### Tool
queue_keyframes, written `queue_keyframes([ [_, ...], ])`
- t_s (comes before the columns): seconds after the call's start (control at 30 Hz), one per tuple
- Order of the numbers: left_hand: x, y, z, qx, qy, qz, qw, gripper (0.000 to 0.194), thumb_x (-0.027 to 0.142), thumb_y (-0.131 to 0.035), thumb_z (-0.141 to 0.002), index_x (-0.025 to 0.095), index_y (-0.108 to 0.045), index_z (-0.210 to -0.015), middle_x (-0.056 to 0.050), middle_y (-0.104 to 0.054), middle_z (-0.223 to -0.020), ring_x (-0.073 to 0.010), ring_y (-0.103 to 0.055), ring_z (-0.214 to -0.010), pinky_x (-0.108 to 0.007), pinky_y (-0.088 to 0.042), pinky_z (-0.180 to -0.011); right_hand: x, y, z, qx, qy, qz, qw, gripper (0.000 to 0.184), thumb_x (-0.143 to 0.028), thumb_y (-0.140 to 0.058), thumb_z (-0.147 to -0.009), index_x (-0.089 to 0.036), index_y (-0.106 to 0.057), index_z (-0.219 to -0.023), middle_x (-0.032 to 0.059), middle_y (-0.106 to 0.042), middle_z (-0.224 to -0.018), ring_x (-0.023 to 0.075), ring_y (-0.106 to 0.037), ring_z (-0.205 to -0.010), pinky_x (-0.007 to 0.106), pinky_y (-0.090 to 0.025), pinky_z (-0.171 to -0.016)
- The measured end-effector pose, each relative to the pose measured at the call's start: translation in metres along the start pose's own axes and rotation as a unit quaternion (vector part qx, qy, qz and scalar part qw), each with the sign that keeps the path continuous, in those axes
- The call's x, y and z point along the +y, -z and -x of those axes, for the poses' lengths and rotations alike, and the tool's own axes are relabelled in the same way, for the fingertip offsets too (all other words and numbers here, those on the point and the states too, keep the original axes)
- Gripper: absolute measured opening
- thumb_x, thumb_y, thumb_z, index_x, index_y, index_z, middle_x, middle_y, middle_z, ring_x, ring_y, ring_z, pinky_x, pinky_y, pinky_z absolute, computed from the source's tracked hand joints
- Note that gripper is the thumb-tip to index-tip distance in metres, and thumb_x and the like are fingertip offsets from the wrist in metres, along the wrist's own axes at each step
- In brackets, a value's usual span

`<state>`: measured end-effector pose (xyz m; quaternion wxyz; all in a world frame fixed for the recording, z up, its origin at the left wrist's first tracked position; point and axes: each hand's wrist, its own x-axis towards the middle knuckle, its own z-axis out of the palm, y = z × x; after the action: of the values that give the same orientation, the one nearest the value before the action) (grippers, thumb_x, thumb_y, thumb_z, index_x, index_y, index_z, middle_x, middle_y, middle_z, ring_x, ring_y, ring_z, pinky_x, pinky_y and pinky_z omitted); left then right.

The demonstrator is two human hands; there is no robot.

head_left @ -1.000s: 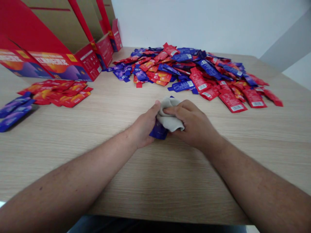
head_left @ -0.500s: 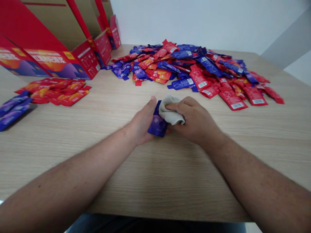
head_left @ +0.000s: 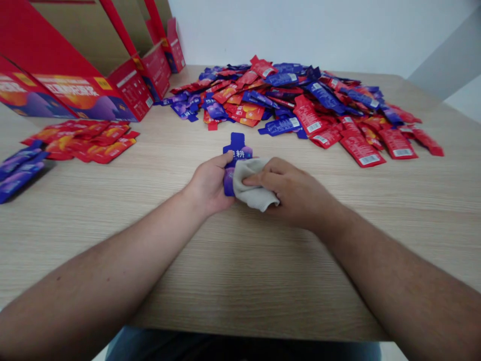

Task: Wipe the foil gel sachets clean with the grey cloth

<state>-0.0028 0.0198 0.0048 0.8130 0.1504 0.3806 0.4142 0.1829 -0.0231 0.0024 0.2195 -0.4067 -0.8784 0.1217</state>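
My left hand [head_left: 208,184] grips a blue-purple foil sachet [head_left: 237,150] by its lower body, and the sachet's narrow spout end points away from me. My right hand [head_left: 293,193] presses a crumpled grey cloth [head_left: 251,185] against the sachet's middle. The cloth hides part of the sachet, and its lower end sits partly inside my left fingers. Both hands are just above the wooden tabletop [head_left: 244,281].
A large heap of red and blue sachets [head_left: 285,95] lies ahead. To the left are a red sachet row [head_left: 86,140], blue sachets [head_left: 18,170] and red cardboard display boxes [head_left: 75,90]. A white wall stands behind.
The sachet's spout end now shows above the cloth, and the cloth has slid down the sachet towards me. Both hands have shifted slightly left.
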Motion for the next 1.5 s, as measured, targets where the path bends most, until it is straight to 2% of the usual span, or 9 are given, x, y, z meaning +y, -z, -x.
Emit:
queue_keyframes([
  [0.1, 0.005, 0.000, -0.001, 0.005, -0.021, 0.013, 1.000, 0.036, 0.027, -0.042, -0.106, 0.014, -0.071, -0.124, -0.004, -0.073, -0.075, -0.0153, -0.069, -0.063, -0.026, -0.060, -0.067, 0.010, 0.000, -0.001, 0.055, -0.021, 0.022, 0.998, 0.044, -0.024, -0.076, -0.084, -0.022, -0.074, -0.128, 0.0113, -0.066, -0.110, 0.0265, -0.064, -0.098, 0.040, -0.055, -0.086],
  [0.53, 0.009, -0.003, 0.005, -0.009, 0.005, 0.007, 1.000, 0.047, 0.038, -0.038, -0.107, 0.011, -0.067, -0.134, -0.010, -0.078, -0.086, -0.0231, -0.075, -0.073, -0.036, -0.063, -0.073, 0.005, -0.005, -0.001, 0.020, 0.015, -0.009, 1.000, 0.044, -0.024, -0.075, -0.085, -0.024, -0.073, -0.128, 0.0111, -0.068, -0.119, 0.0252, -0.065, -0.102, 0.038, -0.056, -0.088],
  [0.67, 0.007, -0.007, 0.005, 0.006, -0.029, 0.031, 0.999, 0.040, 0.030, -0.039, -0.107, 0.018, -0.069, -0.129, -0.003, -0.074, -0.073, -0.0188, -0.072, -0.066, -0.029, -0.061, -0.070, 0.002, -0.006, -0.002, 0.064, -0.041, 0.029, 0.997, 0.043, -0.025, -0.074, -0.087, -0.021, -0.074, -0.129, 0.0116, -0.067, -0.110, 0.0270, -0.065, -0.099, 0.040, -0.056, -0.087],
  [0.83, -0.008, -0.009, 0.006, -0.015, -0.011, -0.004, 1.000, 0.040, 0.032, -0.043, -0.106, 0.014, -0.071, -0.127, -0.009, -0.080, -0.089, -0.0245, -0.078, -0.089, -0.036, -0.063, -0.084, -0.006, -0.005, -0.002, 0.020, -0.011, 0.022, 1.000, 0.047, -0.027, -0.074, -0.088, -0.023, -0.072, -0.134, 0.0108, -0.067, -0.114, 0.0281, -0.065, -0.105, 0.041, -0.056, -0.092],
  [0.97, -0.015, -0.012, 0.011, -0.042, -0.024, -0.017, 0.999, 0.041, 0.038, -0.042, -0.108, 0.015, -0.071, -0.124, -0.008, -0.081, -0.095, -0.0248, -0.078, -0.096, -0.037, -0.063, -0.088, -0.008, -0.004, -0.002, 0.088, -0.068, 0.052, 0.992, 0.044, -0.025, -0.072, -0.087, -0.021, -0.074, -0.131, 0.0130, -0.066, -0.112, 0.0294, -0.064, -0.101, 0.043, -0.056, -0.088],
  [1.1, -0.013, -0.013, 0.013, -0.055, -0.020, -0.009, 0.998, 0.044, 0.047, -0.039, -0.108, 0.020, -0.073, -0.117, -0.005, -0.080, -0.090, -0.0257, -0.078, -0.096, -0.038, -0.063, -0.085, -0.010, -0.003, -0.002, 0.014, -0.007, 0.016, 1.000, 0.042, -0.026, -0.074, -0.088, -0.024, -0.074, -0.130, 0.0094, -0.066, -0.110, 0.0260, -0.065, -0.099, 0.038, -0.056, -0.086],
  [1.27, -0.012, -0.011, 0.015, -0.077, -0.030, -0.023, 0.996, 0.051, 0.050, -0.033, -0.110, 0.018, -0.073, -0.112, -0.008, -0.079, -0.094, -0.0265, -0.077, -0.101, -0.040, -0.061, -0.091, -0.010, -0.004, -0.002, 0.053, -0.055, 0.048, 0.996, 0.044, -0.026, -0.074, -0.087, -0.021, -0.074, -0.131, 0.0120, -0.065, -0.110, 0.0276, -0.064, -0.098, 0.040, -0.055, -0.084],
  [1.4, -0.011, -0.010, 0.015, -0.080, -0.004, -0.020, 0.997, 0.053, 0.057, -0.036, -0.107, 0.019, -0.073, -0.109, -0.009, -0.079, -0.093, -0.0272, -0.078, -0.096, -0.041, -0.062, -0.087, -0.010, -0.005, -0.001, -0.023, 0.002, 0.014, 1.000, 0.044, -0.026, -0.074, -0.087, -0.024, -0.073, -0.130, 0.0088, -0.065, -0.110, 0.0253, -0.065, -0.097, 0.038, -0.055, -0.086],
  [1.5, -0.010, -0.010, 0.015, -0.080, -0.022, -0.018, 0.996, 0.054, 0.055, -0.033, -0.108, 0.019, -0.073, -0.109, -0.008, -0.079, -0.091, -0.0251, -0.078, -0.093, -0.038, -0.062, -0.085, -0.008, -0.004, -0.001, 0.023, -0.034, 0.029, 0.999, 0.045, -0.026, -0.073, -0.088, -0.021, -0.073, -0.133, 0.0110, -0.065, -0.110, 0.0270, -0.064, -0.099, 0.040, -0.055, -0.088],
])
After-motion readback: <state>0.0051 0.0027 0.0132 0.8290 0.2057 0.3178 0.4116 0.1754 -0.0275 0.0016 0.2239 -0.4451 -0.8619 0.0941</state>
